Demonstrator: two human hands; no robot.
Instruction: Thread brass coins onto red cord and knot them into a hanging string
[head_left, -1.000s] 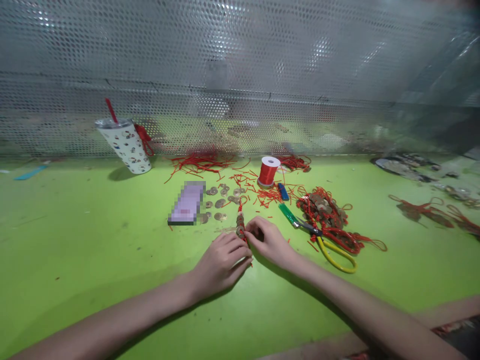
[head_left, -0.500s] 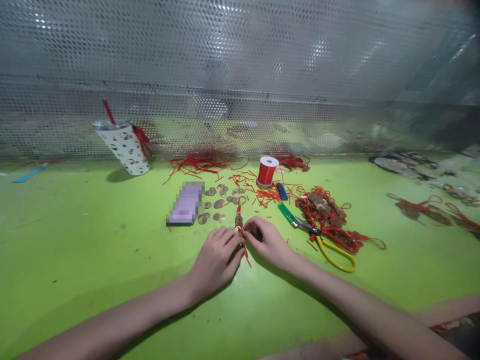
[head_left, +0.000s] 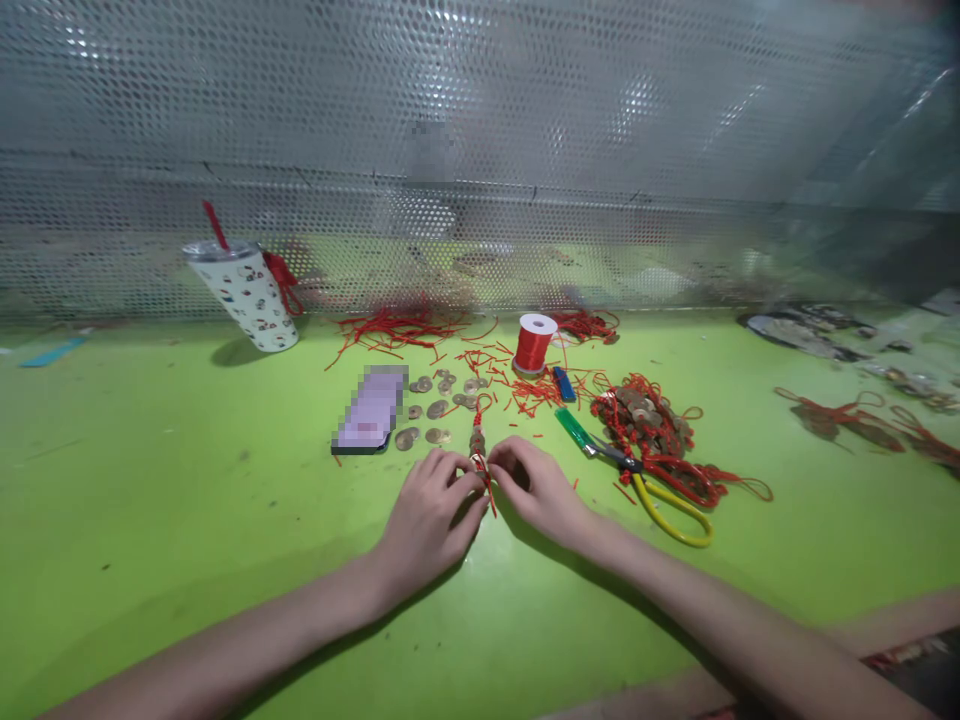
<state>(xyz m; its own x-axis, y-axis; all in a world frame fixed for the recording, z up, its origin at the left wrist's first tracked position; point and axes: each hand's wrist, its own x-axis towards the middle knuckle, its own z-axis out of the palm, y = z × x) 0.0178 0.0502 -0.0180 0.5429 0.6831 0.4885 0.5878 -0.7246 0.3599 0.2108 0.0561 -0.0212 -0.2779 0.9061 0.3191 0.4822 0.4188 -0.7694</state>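
A string of old-style coins on red cord [head_left: 478,440] lies on the green table, its loop pointing away from me. My left hand [head_left: 439,510] pinches its near end from the left, fingers curled against the lowest coin. From the right, my right hand [head_left: 536,490] closes thumb and forefinger at the same spot, on the red cord beside the coin. Loose red cord ends stick out toward me between the hands. The fingertips partly hide the lowest coin and the knot. Small piles of loose coins [head_left: 437,409] lie just beyond my left hand.
A phone [head_left: 371,410] lies left of the coins. Behind stand a tumbler [head_left: 251,300] and a red cord spool [head_left: 533,345] among cord scraps. On the right are a green lighter [head_left: 574,431], a blue lighter [head_left: 564,384], yellow-handled scissors [head_left: 675,515] and a heap of corded coins [head_left: 643,420].
Both hands stay at the coin string's near end with only small finger shifts. The loose cord tails between them now reach less far toward me.
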